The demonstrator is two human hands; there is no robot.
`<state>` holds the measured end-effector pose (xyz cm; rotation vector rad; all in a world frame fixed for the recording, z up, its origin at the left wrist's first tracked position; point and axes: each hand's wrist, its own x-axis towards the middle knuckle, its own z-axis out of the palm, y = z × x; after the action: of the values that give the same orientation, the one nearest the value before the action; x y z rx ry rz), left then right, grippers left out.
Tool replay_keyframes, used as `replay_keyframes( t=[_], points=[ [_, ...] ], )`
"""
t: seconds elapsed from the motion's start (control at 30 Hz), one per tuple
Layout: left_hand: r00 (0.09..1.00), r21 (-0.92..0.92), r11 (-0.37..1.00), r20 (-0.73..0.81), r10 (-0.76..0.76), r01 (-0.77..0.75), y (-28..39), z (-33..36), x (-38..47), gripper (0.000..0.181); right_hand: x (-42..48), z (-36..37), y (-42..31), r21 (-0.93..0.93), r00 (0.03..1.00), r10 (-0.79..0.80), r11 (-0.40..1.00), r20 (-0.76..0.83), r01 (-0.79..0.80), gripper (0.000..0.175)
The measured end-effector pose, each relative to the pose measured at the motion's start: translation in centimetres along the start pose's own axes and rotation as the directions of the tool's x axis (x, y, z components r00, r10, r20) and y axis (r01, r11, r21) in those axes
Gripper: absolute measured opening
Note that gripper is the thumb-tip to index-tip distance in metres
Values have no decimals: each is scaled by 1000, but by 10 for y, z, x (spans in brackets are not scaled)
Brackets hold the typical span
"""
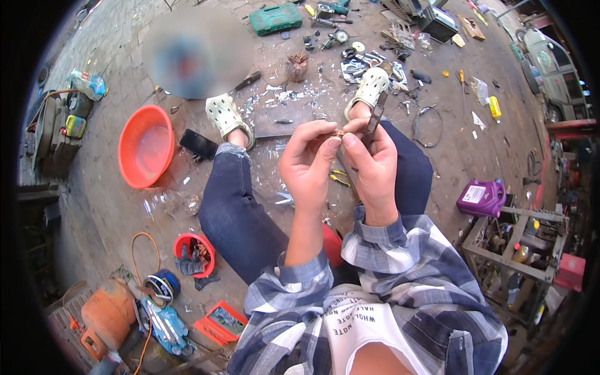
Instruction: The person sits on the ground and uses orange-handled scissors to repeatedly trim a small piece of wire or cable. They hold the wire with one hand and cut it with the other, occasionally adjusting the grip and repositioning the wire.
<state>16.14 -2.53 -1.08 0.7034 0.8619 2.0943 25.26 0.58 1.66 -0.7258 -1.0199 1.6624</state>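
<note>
Between the thumbs and fingertips of both hands is a small copper-coloured piece (337,134), raised above the ground between my knees. My left hand (307,152) pinches its one side; my right hand (372,152) pinches the other. A long, flat, worn metal tool (376,115) also sits in my right hand, slanting up past the fingers; its exact kind is unclear. Beneath the hands lie yellow-handled pliers (339,178), partly hidden. A flat metal plate (281,117) with a small dark part (283,121) on it is on the ground beyond them.
An orange-red basin (146,146) and a phone (198,144) lie left. Nearer stands a red bucket (209,255) with copper-coloured scraps and a glove. Ahead are a clear container of copper scraps (297,68) and a green case (275,19). A purple jug (481,198) stands right, by a metal frame (511,260).
</note>
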Motion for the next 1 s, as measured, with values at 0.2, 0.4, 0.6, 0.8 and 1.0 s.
replay_keyframes(
  t=[0.2,0.4,0.6,0.8,1.0],
  points=[
    [996,-8,998,-67,-56,55,-32,-27,17,17,27,-5,33,-51,999,48,998,-26,-49,15],
    [964,-116,985,-221,-148,124,-70,-57,33,18,58,-11,81,-111,994,101,988,-37,-105,14],
    [891,-114,982,-416,-185,150,-117,-90,44,16,86,-16,138,-284,976,182,936,-120,-210,14],
    [660,147,915,-736,-153,376,-201,-170,42,14,92,-71,248,-716,945,236,617,-228,-326,33],
    [560,165,873,-817,-140,459,-263,-227,25,14,96,-97,297,-874,875,427,305,-229,-378,31]
  ],
)
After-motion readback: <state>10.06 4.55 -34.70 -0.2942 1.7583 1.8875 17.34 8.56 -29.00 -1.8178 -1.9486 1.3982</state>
